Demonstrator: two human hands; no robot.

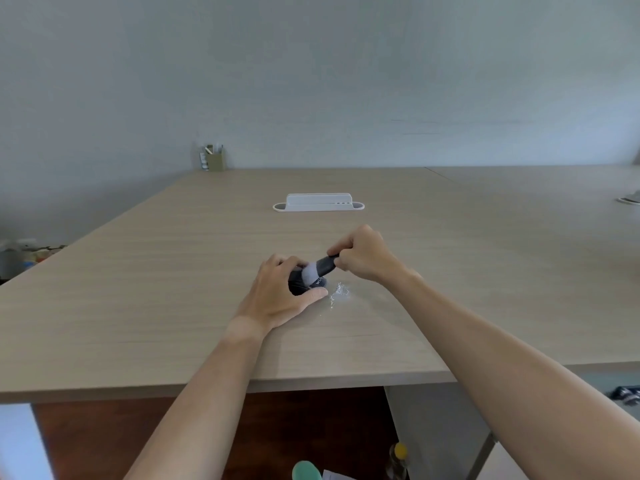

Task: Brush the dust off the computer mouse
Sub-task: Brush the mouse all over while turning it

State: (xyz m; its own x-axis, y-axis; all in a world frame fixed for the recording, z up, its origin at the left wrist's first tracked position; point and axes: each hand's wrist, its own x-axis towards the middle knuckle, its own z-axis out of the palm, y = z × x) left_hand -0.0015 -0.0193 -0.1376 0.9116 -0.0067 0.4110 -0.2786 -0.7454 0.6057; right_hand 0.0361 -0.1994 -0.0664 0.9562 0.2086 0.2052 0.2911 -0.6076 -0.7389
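A dark computer mouse (pixel 300 285) lies on the wooden table (pixel 173 289), mostly covered by my left hand (pixel 282 294), which grips it from the left with the thumb along its near side. My right hand (pixel 363 254) pinches the dark handle of a small brush (pixel 320 267). Its pale bristles rest on top of the mouse. A small patch of white dust (pixel 339 292) lies on the table just right of the mouse.
A white tray-like stand (pixel 318 203) sits farther back at the table's middle. A pen holder (pixel 213 158) stands at the far left corner by the wall. The table's front edge runs under my forearms. A grey object (pixel 630 198) lies at the far right.
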